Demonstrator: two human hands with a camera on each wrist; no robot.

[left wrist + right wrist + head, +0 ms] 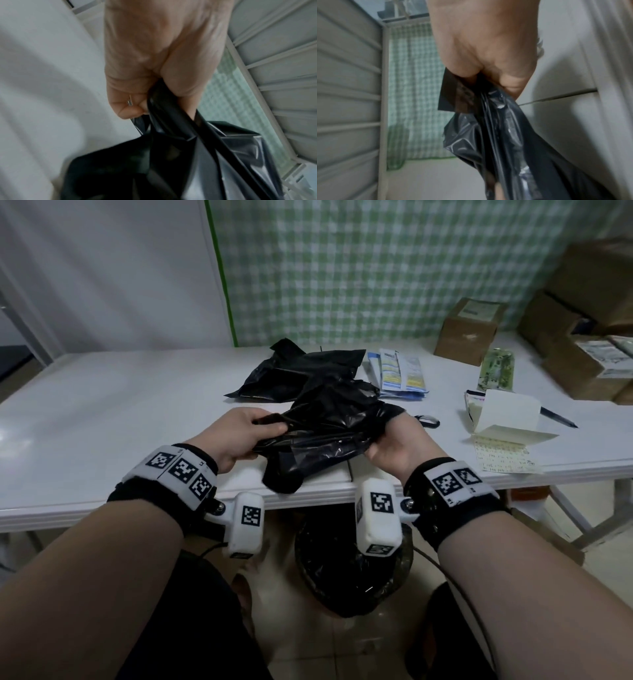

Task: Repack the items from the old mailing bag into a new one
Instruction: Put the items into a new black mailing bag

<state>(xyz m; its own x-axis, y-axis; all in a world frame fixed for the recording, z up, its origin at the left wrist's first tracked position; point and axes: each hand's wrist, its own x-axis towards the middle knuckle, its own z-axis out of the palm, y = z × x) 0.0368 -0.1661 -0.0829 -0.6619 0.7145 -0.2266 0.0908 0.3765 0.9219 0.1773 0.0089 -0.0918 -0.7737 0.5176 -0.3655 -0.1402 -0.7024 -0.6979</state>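
My left hand is at about 9 o'clock of the crumpled bag, fingers curled over its left edge with the thumb underneath; the left wrist view shows the black film bunched in my fist, though the fingertips are hidden behind the plastic. The bag hangs between both hands just above the near edge of the white bench, and a dark lump sags from its lower corner over the edge; I cannot tell what is inside. My right hand clamps the bag's right end at 3 o'clock, the fingers buried in the folds; in the right wrist view a stiff dark flap sticks out beside the thumb, too blurred to read.

At 12 o'clock of the held bag lies a second bag, flat and creased, its near edge covered by the one I hold. At 1 o'clock sit printed packets, partly tucked behind the plastic. Further right lie scissors, only the handles showing past my right hand, then a label roll, a pen half hidden by it, a green packet and a box. Under the bench, between my wrists, a bin is mostly blocked by the wrist cameras.
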